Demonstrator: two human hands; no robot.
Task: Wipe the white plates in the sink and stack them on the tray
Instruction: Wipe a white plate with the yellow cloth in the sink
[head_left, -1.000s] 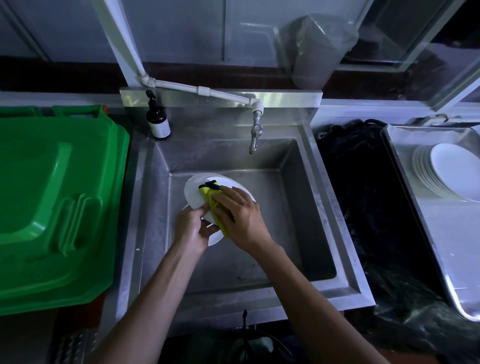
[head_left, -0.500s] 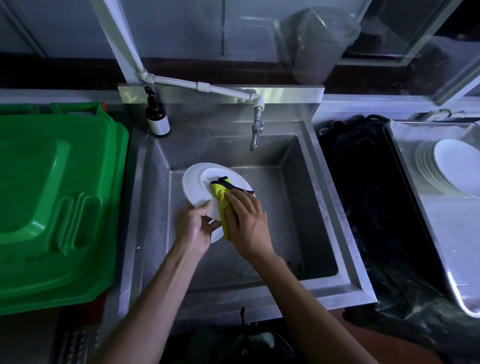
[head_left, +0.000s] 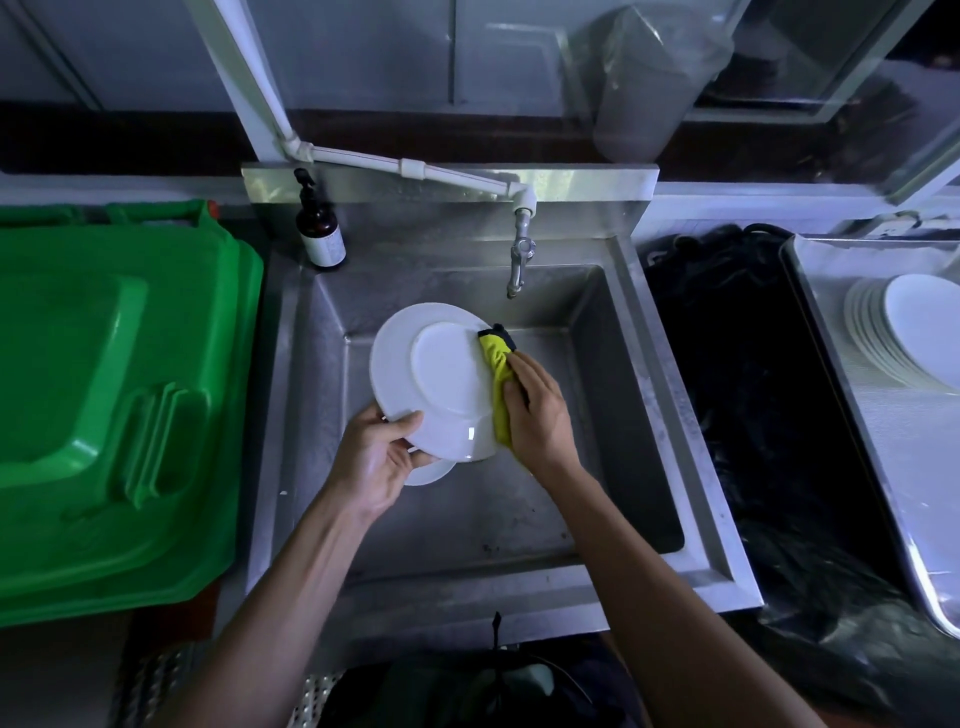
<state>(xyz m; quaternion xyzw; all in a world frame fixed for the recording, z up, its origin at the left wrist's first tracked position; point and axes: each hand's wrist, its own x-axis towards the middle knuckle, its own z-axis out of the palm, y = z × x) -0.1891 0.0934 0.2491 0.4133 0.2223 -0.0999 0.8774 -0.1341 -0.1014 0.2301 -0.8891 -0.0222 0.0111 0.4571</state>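
A white plate hangs underside up over the steel sink. My left hand grips its near-left rim, thumb on top. My right hand holds a yellow-green cloth with a dark edge against the plate's right rim. The edge of another white plate shows below the held one, beside my left hand. On the right, a stack of several white plates lies in a steel tray.
A tap hangs from a white pipe above the sink's back. A dark pump bottle stands at the sink's back-left corner. A green plastic lid lies left of the sink. Black plastic fills the gap between sink and tray.
My right hand slid the cloth from the plate's middle to its right rim. The plate's underside now shows more fully, and my left hand's grip moved along the near rim.
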